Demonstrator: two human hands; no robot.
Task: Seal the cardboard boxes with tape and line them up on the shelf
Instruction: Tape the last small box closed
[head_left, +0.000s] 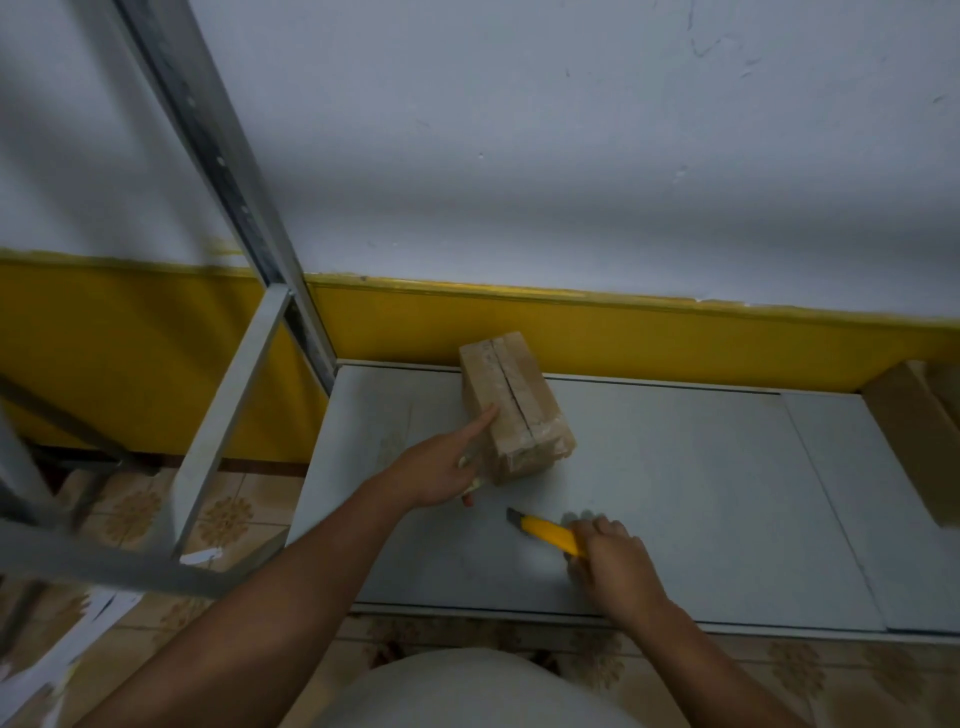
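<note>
**Now, the box is sitting at the left grip's fingertip and the knife is in the right**

Up on the grey shelf (701, 467), the cardboard box (524, 405) is lying near the back left corner. Its long side is running away from the person toward the yellow band of the wall (623, 332).

The left grip (441, 470) is sitting just beside the box's near left corner. Its index finger (480, 423) is stretching out straight and touching the box's left face. The other fingers and thumb are curling round a small pale thing (471, 486), too blurred to name.

The right grip (613, 553) is resting on the shelf nearer the front edge, apart from the box. It is closing tightly round the handle of a yellow utility knife (548, 532). The knife's dark tip is pointing up and left toward the box's near end, with a gap between them.

The box is closed, its top flaps meeting along a dark seam. Glossy tape is showing across the top and the near end, and the contents are hidden.

A second cardboard box (914, 441) is standing at the shelf's right end, well apart and cut off by the frame edge. A metal upright (208, 135) of the shelf frame is rising at the left, and patterned floor tiles (135, 509) are showing below.
</note>
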